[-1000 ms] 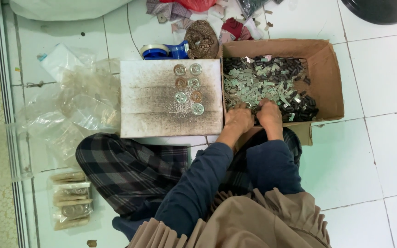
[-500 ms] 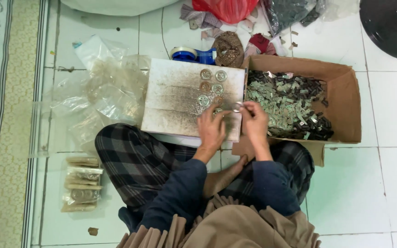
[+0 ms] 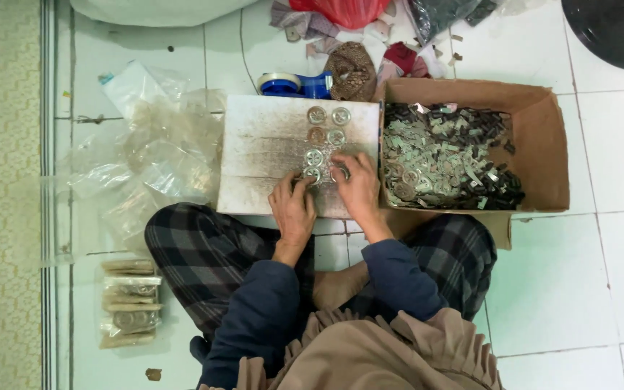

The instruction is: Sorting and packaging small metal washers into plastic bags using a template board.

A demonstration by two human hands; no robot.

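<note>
I sit cross-legged on a tiled floor with a worn white board (image 3: 261,155) in front of me. Several small round silver pieces (image 3: 324,136) lie on it in two short columns. My left hand (image 3: 294,209) rests on the board's near edge, its fingertips touching the lowest left piece. Beside it, my right hand (image 3: 356,184) pinches the lowest right round piece (image 3: 339,172). A cardboard box (image 3: 547,137) to the right of the board holds a heap of small silver and dark parts (image 3: 445,155).
Crumpled clear plastic bags (image 3: 146,162) lie left of the board. A stack of filled packets (image 3: 130,303) sits by my left knee. A blue tape dispenser (image 3: 294,84), cloth scraps (image 3: 355,68) and a red bag (image 3: 344,11) lie beyond the board. A patterned mat (image 3: 9,195) borders the left.
Both hands have gone from the box's near left corner onto the board. They now rest at the lowest round pieces. The camera view has shifted slightly.
</note>
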